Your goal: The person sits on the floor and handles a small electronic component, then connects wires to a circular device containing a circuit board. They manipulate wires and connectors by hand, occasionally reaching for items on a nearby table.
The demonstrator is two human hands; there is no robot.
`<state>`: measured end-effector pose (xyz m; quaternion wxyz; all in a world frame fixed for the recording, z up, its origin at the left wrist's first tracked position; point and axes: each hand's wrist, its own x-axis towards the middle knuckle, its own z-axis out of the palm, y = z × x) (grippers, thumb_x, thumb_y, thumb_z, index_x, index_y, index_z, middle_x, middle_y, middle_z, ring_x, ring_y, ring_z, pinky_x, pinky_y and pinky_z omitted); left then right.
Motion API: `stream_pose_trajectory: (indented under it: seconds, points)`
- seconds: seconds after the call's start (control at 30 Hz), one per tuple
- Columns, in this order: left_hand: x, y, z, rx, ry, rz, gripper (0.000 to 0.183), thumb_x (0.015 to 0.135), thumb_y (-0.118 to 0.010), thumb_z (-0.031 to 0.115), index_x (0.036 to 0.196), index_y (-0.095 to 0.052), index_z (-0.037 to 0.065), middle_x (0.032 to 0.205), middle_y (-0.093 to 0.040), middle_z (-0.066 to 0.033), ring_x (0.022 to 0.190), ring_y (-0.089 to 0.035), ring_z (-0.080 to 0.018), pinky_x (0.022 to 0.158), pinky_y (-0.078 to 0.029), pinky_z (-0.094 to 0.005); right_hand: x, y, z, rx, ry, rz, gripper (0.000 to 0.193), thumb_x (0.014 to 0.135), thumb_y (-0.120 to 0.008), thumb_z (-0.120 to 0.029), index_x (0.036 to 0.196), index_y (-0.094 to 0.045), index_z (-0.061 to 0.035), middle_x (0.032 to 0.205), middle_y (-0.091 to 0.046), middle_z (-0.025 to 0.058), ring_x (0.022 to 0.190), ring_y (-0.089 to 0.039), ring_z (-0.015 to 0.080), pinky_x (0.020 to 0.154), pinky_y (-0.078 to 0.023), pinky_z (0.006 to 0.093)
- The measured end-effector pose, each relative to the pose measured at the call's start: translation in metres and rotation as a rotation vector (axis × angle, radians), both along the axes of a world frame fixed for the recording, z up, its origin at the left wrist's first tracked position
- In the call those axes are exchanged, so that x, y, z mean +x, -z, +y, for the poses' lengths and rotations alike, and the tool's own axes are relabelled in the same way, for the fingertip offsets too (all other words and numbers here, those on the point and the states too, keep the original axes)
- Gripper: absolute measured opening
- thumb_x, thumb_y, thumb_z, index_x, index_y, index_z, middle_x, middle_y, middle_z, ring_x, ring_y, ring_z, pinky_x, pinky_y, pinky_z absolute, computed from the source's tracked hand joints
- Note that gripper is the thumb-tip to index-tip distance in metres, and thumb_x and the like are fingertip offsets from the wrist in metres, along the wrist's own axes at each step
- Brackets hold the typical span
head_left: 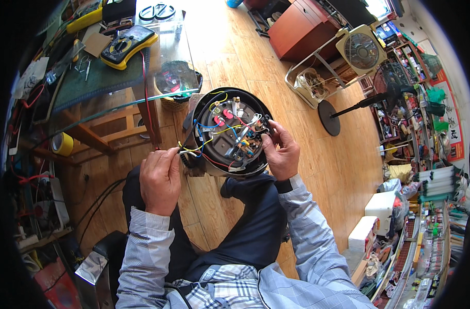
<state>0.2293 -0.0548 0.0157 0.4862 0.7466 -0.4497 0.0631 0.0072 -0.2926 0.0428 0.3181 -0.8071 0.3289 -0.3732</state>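
Round appliance base (224,144), probably hefty, wires (192,151) likely fragile, rim (230,89) the safest hold: left grip (161,180) pinches wires, right grip (282,153) clamps the rim!

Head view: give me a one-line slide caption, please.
Left hand pinching wires, right hand holding an opened round appliance above a wooden floor.

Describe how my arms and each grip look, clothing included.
Your left grip and right grip wear no gloves. The left sleeve and right sleeve are pale grey-blue, finely patterned. A dark band shows between right sleeve and right grip.
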Motion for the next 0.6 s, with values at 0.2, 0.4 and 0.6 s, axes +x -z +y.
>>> stream_pose_trajectory:
  seconds: [0.2, 0.4, 0.6]
  points:
    - [-0.0008, 0.0001, -0.0001, 0.002, -0.006, 0.008, 0.017, 0.102, -0.075, 0.01, 0.117, -0.078, 0.004, 0.099, -0.074, -0.0112, 0.094, -0.07, -0.032, 0.082, -0.051, -0.0435, 0.0004, -0.0001, 0.0009, -0.015, 0.018, 0.011, 0.039, 0.1, -0.079, -0.003, 0.139, -0.074, -0.0025, 0.094, -0.073, 0.0033, 0.078, -0.064, 0.0081, 0.072, -0.056, 0.0269]
    - [-0.0011, 0.0009, -0.0006, -0.001, -0.002, 0.014, 0.017, 0.103, -0.075, 0.01, 0.118, -0.078, 0.004, 0.101, -0.075, -0.0118, 0.095, -0.071, -0.0325, 0.083, -0.052, -0.0435, -0.0001, -0.0038, 0.0033, 0.005, 0.012, -0.009, 0.04, 0.099, -0.079, -0.002, 0.139, -0.073, -0.0018, 0.096, -0.075, 0.0054, 0.08, -0.067, 0.0095, 0.073, -0.057, 0.0284]
    - [-0.002, 0.002, -0.0005, 0.011, -0.009, 0.033, 0.016, 0.103, -0.075, 0.01, 0.117, -0.079, 0.004, 0.1, -0.075, -0.0122, 0.095, -0.071, -0.033, 0.084, -0.053, -0.0435, -0.0026, -0.008, 0.0097, -0.011, 0.0, -0.044, 0.045, 0.1, -0.08, -0.001, 0.144, -0.07, 0.0021, 0.091, -0.068, -0.0028, 0.082, -0.06, 0.0053, 0.078, -0.053, 0.0239]
